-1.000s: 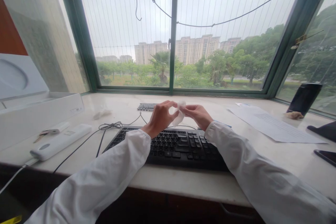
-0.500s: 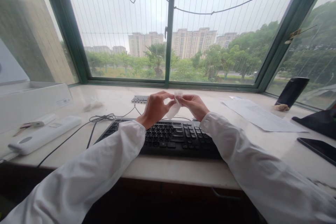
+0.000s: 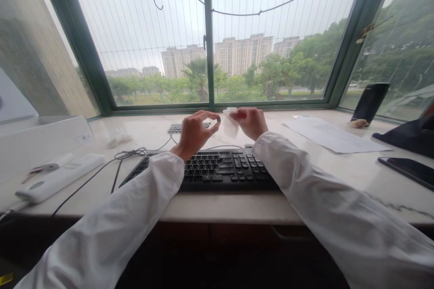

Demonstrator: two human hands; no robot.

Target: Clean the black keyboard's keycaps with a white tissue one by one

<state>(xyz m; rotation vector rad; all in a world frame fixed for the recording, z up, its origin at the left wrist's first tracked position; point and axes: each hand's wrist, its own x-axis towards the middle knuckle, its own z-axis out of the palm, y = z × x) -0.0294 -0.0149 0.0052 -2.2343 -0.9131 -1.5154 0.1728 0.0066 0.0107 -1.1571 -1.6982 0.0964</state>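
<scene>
My left hand (image 3: pixel 195 133) pinches a small dark keycap (image 3: pixel 218 119) between thumb and forefinger, above the far edge of a black keyboard (image 3: pixel 220 169). Just to its right, a crumpled white tissue (image 3: pixel 231 125) hangs from the closed fingers of my right hand (image 3: pixel 252 122). The tissue and the keycap are slightly apart. On the keyboard's left and middle part, many key positions show bare sockets, while keys sit on its right part. Behind my left hand, loose keycaps (image 3: pixel 176 128) lie in rows, partly hidden by that hand.
A white power strip (image 3: pixel 64 178) with keys (image 3: pixel 44 168) beside it and a white box (image 3: pixel 61 135) are at left. A bundled cable (image 3: pixel 130 153) runs toward the keyboard. At right lie paper sheets (image 3: pixel 334 135), a phone (image 3: pixel 408 170) and an upright dark object (image 3: pixel 370 101).
My hands have drawn apart. The tissue has come away from the left fingers and stays in my right hand, and the keycap now shows in my left. The view has shifted slightly.
</scene>
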